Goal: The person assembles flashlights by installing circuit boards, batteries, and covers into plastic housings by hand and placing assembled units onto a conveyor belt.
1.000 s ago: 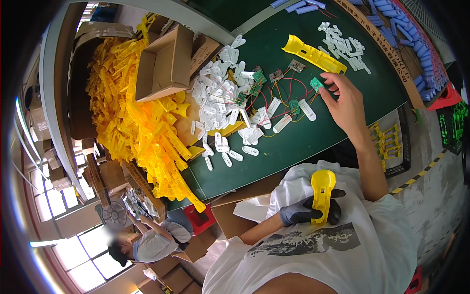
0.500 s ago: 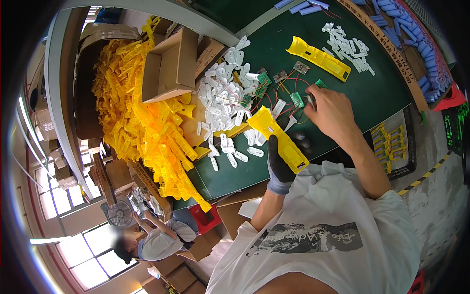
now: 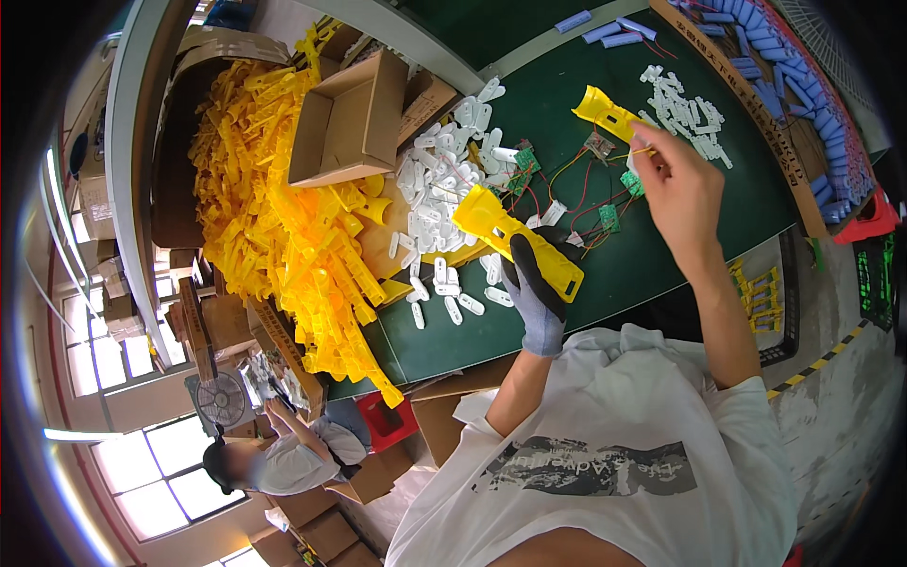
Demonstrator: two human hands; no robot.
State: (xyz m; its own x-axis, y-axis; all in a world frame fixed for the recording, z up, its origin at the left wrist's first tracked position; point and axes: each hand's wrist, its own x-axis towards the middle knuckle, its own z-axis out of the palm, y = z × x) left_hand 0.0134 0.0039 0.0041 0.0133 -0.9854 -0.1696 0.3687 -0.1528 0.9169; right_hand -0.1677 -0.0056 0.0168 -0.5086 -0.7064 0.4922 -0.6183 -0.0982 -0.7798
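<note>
My left hand [image 3: 537,298], in a grey and black glove, grips a yellow plastic half-shell [image 3: 505,234], its hollow side up, over the near part of the table. To its right, my bare right hand [image 3: 682,194] is raised with thumb and fingers pinched together. Thin wires run to the fingertips, and a green circuit board [image 3: 633,182] hangs just below them; the exact grip point is blurred. Another wired circuit board [image 3: 607,218] lies below. Behind the right hand is a second yellow half-shell [image 3: 605,111], partly covered by it.
White oval plastic pieces [image 3: 435,184] are heaped left of the shell. Beyond lie a big pile of yellow shells [image 3: 274,208] and an open cardboard box [image 3: 345,123]. White clips [image 3: 685,113] and a carton of blue cylindrical cells [image 3: 803,104] are at right. A co-worker [image 3: 293,454] sits at lower left.
My right hand has risen away from me and to the right, with wires and a board drawn along. My left hand has shifted the yellow half-shell slightly left and away from me.
</note>
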